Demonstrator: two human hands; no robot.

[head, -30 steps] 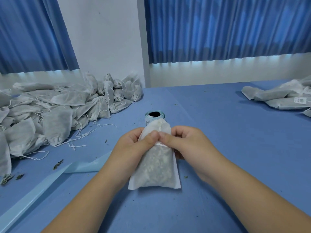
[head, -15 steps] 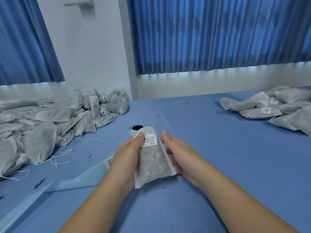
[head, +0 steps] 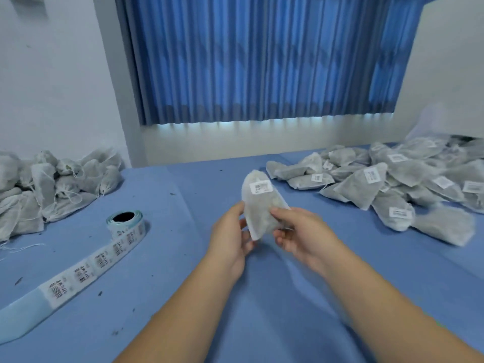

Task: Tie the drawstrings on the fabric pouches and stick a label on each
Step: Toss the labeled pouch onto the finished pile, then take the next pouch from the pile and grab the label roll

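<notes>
At nine o'clock in the view we record a left heap (head: 47, 192) of fabric pouches lying on the blue worktop (head: 170, 258). They are white non-woven cloth, soft and crumpled, with gathered necks and thin white strings trailing.

At about eight o'clock a label roll (head: 125, 225) stands on end, showing a dark hollow core and pale blue backing. Its strip (head: 86, 268) runs flat across the worktop toward seven o'clock. The strip carries white rectangular barcode labels, and its last stretch is bare blue backing.

Just below centre, the left hand (head: 230, 239) grips the lower left edge of the pouch (head: 258, 210), with the thumb on the front face and the fingers curled behind. We find the pouch raised off the worktop between both hands, its rounded neck pointing toward twelve o'clock. Its cloth is thin and half see-through, its bottom edge is a flat seam, and its fill is pale, grey-green and coarse. A white rectangular label (head: 260, 186) sits flat on the front near the neck; the print is too blurred to read.

The right hand (head: 301, 231) pinches the lower right edge of the pouch, thumb on top and fingers curled beneath.

From two to three o'clock a right heap (head: 379, 184) of filled pouches spreads over the worktop, many showing a white label. At twelve o'clock hangs a pleated blue curtain (head: 262, 61).
</notes>
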